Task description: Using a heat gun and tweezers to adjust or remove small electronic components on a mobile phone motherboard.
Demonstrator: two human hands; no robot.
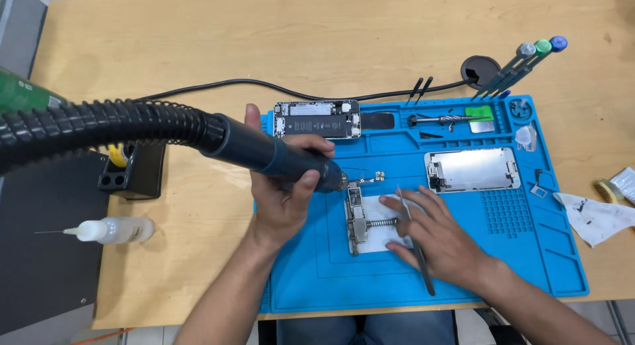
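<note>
A person's left hand point(281, 186) is wrapped tight around the dark handle of a hot-air wand point(271, 153), fingers curled fully closed over it, above a blue work mat point(463, 279) on a wooden table point(370, 41). To the left of that grip a ribbed black hose point(99, 123) runs away from the wand toward a dark stand point(132, 173) and a small clear squeeze bottle point(112, 230) with a needle tip. The wand's long axis slopes down to the right, its nozzle ending just beside the top of a small circuit board point(357, 216) clamped in a metal holder on a pale pad; the board lies just right of and slightly below the left hand's grip, its long axis running away from the person.

Right of the board, the right hand point(440, 236) rests flat on the pad with fingers loosely spread, a pair of slim tweezers point(413, 246) tucked between thumb and forefinger, tips pointing up toward the board. The right hand touches the pad and is the nearer of the two to the board.

Beyond both grips lie an opened phone body point(317, 119) and, further right, a separated phone screen point(471, 169), with three screwdrivers point(522, 67) at the mat's far corner.
</note>
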